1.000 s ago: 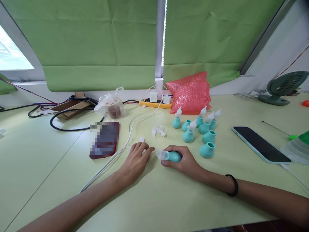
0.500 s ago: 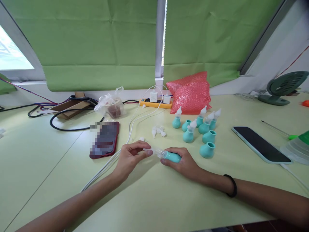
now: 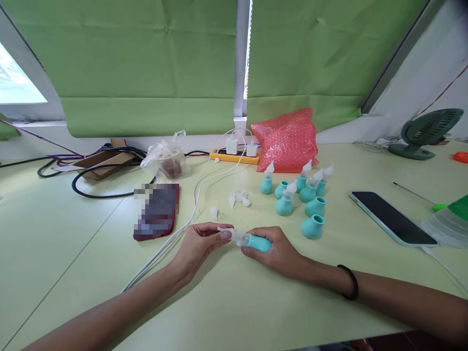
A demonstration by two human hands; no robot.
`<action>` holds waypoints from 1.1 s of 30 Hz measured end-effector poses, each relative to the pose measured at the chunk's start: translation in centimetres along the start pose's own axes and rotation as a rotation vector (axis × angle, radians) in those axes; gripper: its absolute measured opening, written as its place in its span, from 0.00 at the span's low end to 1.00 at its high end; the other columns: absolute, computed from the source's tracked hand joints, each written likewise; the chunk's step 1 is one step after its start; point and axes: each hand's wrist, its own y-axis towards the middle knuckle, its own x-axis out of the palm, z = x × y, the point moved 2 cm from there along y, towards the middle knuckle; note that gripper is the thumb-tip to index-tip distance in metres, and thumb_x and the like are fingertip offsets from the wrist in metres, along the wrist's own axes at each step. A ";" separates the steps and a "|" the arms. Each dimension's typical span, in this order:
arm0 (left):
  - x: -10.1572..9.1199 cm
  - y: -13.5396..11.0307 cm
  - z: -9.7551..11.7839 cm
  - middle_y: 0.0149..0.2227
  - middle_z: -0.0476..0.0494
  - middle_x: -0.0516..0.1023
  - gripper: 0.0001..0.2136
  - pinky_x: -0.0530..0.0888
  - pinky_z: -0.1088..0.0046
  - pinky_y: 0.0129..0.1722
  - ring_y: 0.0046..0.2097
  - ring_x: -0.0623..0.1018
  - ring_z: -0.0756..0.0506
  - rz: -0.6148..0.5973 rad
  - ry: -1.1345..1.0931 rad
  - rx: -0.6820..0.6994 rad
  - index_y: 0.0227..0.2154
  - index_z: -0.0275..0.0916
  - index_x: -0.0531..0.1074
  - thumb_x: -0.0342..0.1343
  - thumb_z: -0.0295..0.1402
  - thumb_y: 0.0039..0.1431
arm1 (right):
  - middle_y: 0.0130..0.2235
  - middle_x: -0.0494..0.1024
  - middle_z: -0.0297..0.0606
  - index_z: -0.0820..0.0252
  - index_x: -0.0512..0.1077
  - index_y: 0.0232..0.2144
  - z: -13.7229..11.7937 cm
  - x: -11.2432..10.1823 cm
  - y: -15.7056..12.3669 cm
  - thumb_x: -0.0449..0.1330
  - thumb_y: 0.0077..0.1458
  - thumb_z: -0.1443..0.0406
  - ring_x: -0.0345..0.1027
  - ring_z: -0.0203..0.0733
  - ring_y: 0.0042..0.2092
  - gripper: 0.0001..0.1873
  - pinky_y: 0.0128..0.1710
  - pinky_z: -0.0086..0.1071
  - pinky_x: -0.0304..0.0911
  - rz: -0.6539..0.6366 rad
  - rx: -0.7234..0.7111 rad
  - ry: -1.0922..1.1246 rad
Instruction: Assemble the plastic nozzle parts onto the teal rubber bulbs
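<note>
My right hand [image 3: 272, 248] is wrapped round the teal rubber bulb of a nasal aspirator [image 3: 258, 243], which lies sideways with its clear collar pointing left. My left hand [image 3: 204, 243] pinches the soft white nozzle tip [image 3: 225, 229] at the aspirator's front end. Whether that tip is fully seated on the collar is hard to see. Beyond my hands lie a small pile of loose white tips [image 3: 239, 198] and a single white tip [image 3: 214, 213]. To the right stand several aspirators with tips on, such as one aspirator [image 3: 284, 202], and open bulbs, including the nearest bare bulb [image 3: 313, 227].
A red phone [image 3: 159, 212] and white cables [image 3: 161, 253] lie left of my hands. Another phone [image 3: 393, 218] lies at the right, near a screwdriver [image 3: 417, 195] and a fan [image 3: 420, 134]. Behind are a yellow power strip [image 3: 234, 157] and a pink bubble-wrap bag [image 3: 288, 144].
My left fingers have lowered and closed nearer the nozzle, uncovering the single white tip behind them. My right hand keeps its hold on the bulb. The view has shifted slightly.
</note>
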 end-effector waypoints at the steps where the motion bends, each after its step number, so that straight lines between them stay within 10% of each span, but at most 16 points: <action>1: 0.0 0.0 -0.1 0.31 0.45 0.79 0.05 0.72 0.77 0.39 0.32 0.75 0.51 0.005 -0.002 0.009 0.22 0.34 0.77 0.65 0.27 0.36 | 0.20 0.65 0.31 0.63 0.67 0.21 -0.1 0.0 -0.1 0.56 0.46 0.62 0.55 0.31 0.24 0.08 0.24 0.25 0.53 -0.005 0.001 0.005; 33: -0.3 0.4 -0.4 0.29 0.45 0.80 0.05 0.72 0.71 0.38 0.35 0.78 0.45 -0.159 0.206 0.114 0.20 0.37 0.76 0.65 0.27 0.35 | 0.23 0.70 0.35 0.67 0.71 0.23 -0.3 -0.3 -0.6 0.59 0.41 0.62 0.59 0.34 0.26 0.10 0.25 0.26 0.54 -0.110 0.107 0.198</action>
